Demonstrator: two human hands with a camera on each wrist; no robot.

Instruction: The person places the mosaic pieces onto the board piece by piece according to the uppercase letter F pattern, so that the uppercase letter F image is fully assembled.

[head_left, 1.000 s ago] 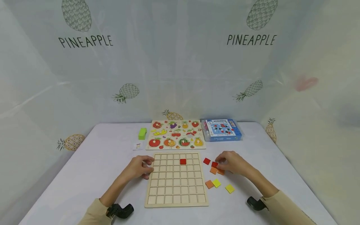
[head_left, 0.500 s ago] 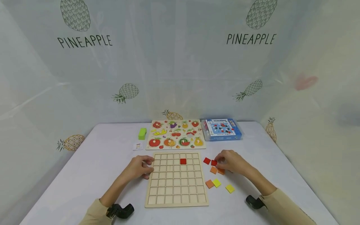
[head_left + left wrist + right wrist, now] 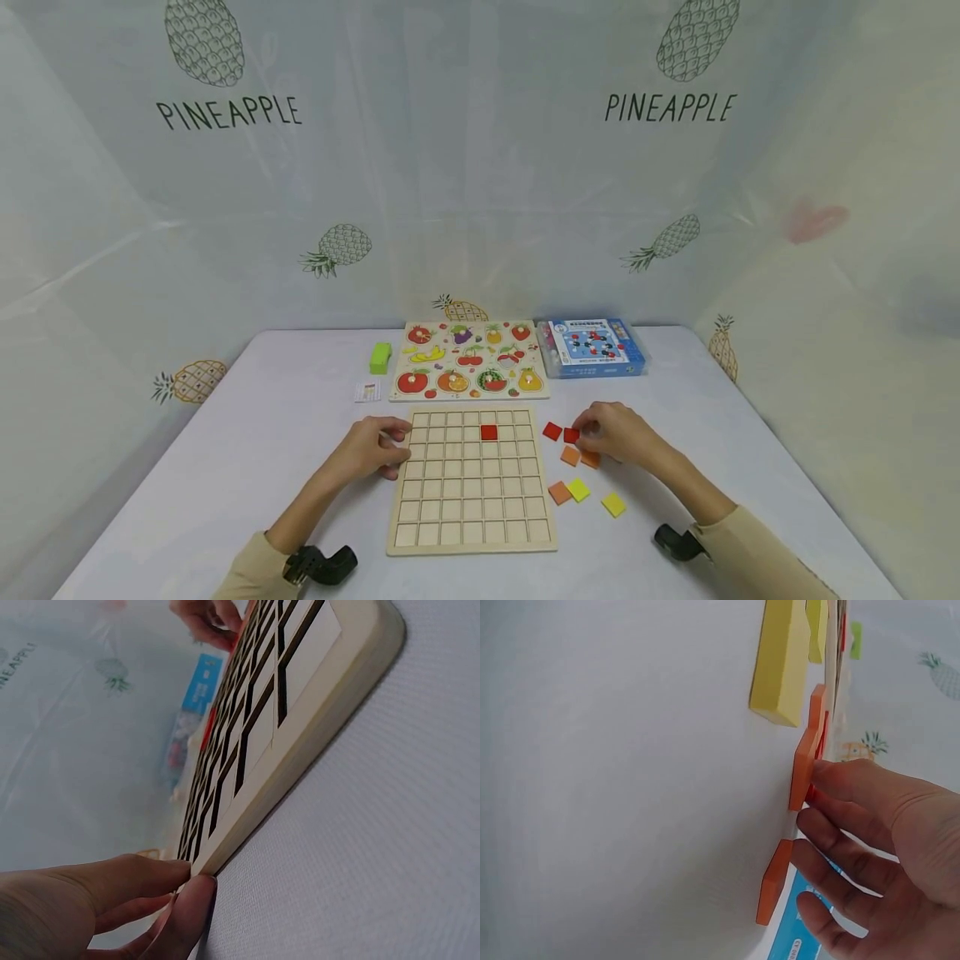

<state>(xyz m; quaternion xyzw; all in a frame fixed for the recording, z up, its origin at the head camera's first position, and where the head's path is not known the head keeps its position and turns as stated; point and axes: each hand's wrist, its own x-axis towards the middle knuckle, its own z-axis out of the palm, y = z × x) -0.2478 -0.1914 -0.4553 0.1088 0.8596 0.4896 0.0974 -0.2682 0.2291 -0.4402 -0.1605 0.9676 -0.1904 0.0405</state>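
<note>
A wooden grid board [image 3: 441,550] lies flat on the table, with one red tile [image 3: 489,432] in a square near its far side. My left hand [image 3: 367,448] is at the board's left edge. In the left wrist view its thumb and index fingertip touch the rim close to a corner. My right hand [image 3: 618,433] pinches a second red tile [image 3: 571,436] right of the board; in the right wrist view the tile is mostly hidden behind the fingers and an orange tile [image 3: 802,769]. Another red tile [image 3: 552,431] lies just left of it.
Orange tiles [image 3: 559,492] and yellow tiles [image 3: 613,504] lie right of the board. Behind it are a fruit puzzle [image 3: 480,385], a blue box [image 3: 600,367], a green block [image 3: 380,358] and a small card [image 3: 367,391]. A pineapple-print curtain [image 3: 480,167] hangs beyond.
The red tile under my right fingertips has shifted slightly and turned, baring more of it. My left hand and the board have stayed in place.
</note>
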